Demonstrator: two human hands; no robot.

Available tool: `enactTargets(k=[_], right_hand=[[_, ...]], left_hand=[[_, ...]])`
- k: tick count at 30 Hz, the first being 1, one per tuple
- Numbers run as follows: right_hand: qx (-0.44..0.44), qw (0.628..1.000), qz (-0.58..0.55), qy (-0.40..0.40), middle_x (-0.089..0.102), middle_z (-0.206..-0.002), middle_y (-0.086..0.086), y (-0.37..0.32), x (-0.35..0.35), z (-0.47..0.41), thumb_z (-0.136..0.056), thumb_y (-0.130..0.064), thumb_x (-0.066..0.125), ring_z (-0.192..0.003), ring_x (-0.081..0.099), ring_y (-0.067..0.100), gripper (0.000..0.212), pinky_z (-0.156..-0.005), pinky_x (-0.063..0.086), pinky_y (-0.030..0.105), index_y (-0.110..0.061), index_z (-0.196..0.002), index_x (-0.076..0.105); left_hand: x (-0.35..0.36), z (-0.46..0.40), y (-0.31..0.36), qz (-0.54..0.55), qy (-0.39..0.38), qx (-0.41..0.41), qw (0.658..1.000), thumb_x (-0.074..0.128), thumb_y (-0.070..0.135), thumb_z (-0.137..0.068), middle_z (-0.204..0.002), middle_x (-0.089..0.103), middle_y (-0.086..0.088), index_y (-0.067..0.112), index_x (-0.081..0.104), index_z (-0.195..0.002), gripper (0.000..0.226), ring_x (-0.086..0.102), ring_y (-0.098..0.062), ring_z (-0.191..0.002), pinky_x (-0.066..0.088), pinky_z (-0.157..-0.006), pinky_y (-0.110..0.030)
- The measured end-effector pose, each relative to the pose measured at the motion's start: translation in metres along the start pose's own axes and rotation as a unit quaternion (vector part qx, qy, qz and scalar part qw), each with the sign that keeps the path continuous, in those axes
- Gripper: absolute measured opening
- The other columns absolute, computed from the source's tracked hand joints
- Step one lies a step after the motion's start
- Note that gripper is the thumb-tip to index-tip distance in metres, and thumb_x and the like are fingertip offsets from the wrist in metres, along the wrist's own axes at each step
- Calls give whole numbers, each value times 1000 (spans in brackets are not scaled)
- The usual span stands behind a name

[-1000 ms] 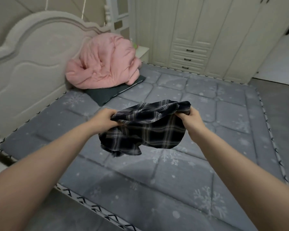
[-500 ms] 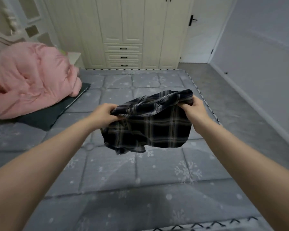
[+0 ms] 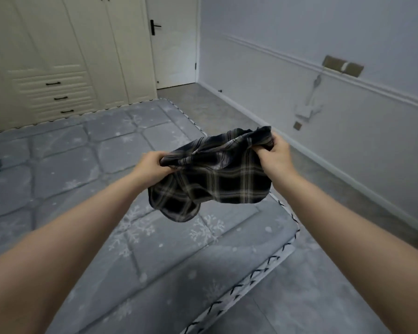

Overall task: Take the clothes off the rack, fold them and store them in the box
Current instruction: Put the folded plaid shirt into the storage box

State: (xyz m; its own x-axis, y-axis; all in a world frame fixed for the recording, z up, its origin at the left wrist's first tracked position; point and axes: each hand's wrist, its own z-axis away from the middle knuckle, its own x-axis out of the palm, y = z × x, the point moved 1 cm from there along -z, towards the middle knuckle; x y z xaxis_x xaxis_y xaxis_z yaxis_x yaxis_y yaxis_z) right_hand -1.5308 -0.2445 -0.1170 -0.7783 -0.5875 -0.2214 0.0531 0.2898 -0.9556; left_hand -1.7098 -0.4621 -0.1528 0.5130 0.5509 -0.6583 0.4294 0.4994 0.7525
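I hold a dark plaid garment point(image 3: 212, 179) in the air between my two hands, above the corner of the bed. The cloth is black with pale grey and beige lines; it is bunched at the top edge and hangs down loose in the middle. I can read no label or writing on it. My left hand point(image 3: 152, 165) grips the left end of the top edge, with the fingers curled into the cloth. My right hand point(image 3: 274, 156) grips the right end in the same way, a little higher, the fingers closed around a gathered fold. Both my bare forearms reach forward from the bottom corners of the view.

Under the garment lies the grey quilted mattress cover point(image 3: 87, 189), printed with white snowflakes and with a black zigzag stitch along its edge. To the right of the bed is the grey floor point(image 3: 227, 112), then a white wall point(image 3: 323, 44) with a brown plate on it. Behind the bed stands a cream wardrobe point(image 3: 58, 56) with three drawers and black handles, and beside it a white door point(image 3: 174, 44) with a black handle.
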Motion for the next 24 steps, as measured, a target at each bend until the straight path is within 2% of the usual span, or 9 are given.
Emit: enactTargets(k=[1, 3, 5, 7, 9, 13, 18, 21, 24], right_hand=[[6, 1000, 1, 20, 66, -70, -16, 4, -18, 1, -88, -1, 63, -68, 61, -1, 26, -75, 52, 27, -25, -78, 62], [22, 998, 2, 62, 67, -74, -15, 10, -60, 5, -88, -2, 63, -70, 62, -2, 24, -77, 53, 26, -25, -81, 63], [33, 995, 11, 92, 71, -82, -9, 17, -98, 10, -86, -4, 63, -80, 66, 5, 20, -84, 55, 32, -23, -86, 66], [47, 991, 21, 123, 73, -89, -2, 23, -139, 16, -84, -7, 63, -91, 69, 17, 17, -90, 56, 41, -21, -90, 68], [66, 986, 27, 150, 73, -91, 1, 28, -182, 25, -83, -8, 62, -94, 68, 22, 14, -92, 55, 46, -20, -89, 68], [84, 973, 32, 213, 69, -82, -2, 40, -267, 45, -78, -15, 61, -85, 63, 19, 7, -91, 54, 49, -21, -81, 64], [81, 959, 44, 268, 67, -81, -7, 44, -361, 78, -82, -12, 61, -88, 64, 20, 12, -88, 52, 41, -24, -78, 62], [79, 951, 47, 295, 69, -86, -4, 50, -410, 98, -83, -12, 61, -95, 66, 23, 13, -90, 53, 41, -25, -81, 64], [89, 938, 47, 332, 66, -84, -8, 55, -456, 124, -88, -8, 59, -82, 62, 7, 17, -76, 51, 24, -24, -84, 63]], left_hand=[[13, -4, 15, 9, -18, 5, 1000, 73, 18, -84, -93, 71, -4, 20, 71, -104, 19, 66, -20, -94, 53, -80, -35], [42, -9, 46, 30, -59, 13, 998, 70, 17, -87, -90, 68, -1, 20, 69, -108, 21, 63, -13, -81, 51, -61, -25], [68, -13, 72, 52, -88, 12, 995, 67, 13, -89, -83, 65, 4, 22, 68, -102, 15, 59, -10, -74, 44, -51, -15], [97, -15, 99, 60, -115, 20, 991, 67, 10, -88, -80, 65, 7, 25, 67, -91, 16, 61, -13, -77, 45, -55, -15], [129, -13, 128, 64, -143, 26, 987, 68, 9, -87, -82, 66, 4, 25, 68, -92, 16, 63, -14, -78, 48, -61, -18], [191, -3, 187, 78, -202, 46, 975, 68, 10, -87, -86, 70, 3, 26, 68, -89, 16, 66, -12, -80, 52, -69, -21], [268, 15, 253, 81, -262, 76, 959, 69, 12, -88, -97, 70, 1, 23, 68, -103, 19, 66, -14, -89, 51, -72, -19], [313, 24, 287, 74, -295, 95, 948, 69, 13, -88, -105, 71, -3, 20, 68, -111, 25, 67, -19, -98, 51, -82, -26], [357, 33, 325, 61, -328, 125, 934, 69, 14, -88, -106, 70, -1, 25, 67, -111, 26, 64, -19, -101, 48, -87, -28]])
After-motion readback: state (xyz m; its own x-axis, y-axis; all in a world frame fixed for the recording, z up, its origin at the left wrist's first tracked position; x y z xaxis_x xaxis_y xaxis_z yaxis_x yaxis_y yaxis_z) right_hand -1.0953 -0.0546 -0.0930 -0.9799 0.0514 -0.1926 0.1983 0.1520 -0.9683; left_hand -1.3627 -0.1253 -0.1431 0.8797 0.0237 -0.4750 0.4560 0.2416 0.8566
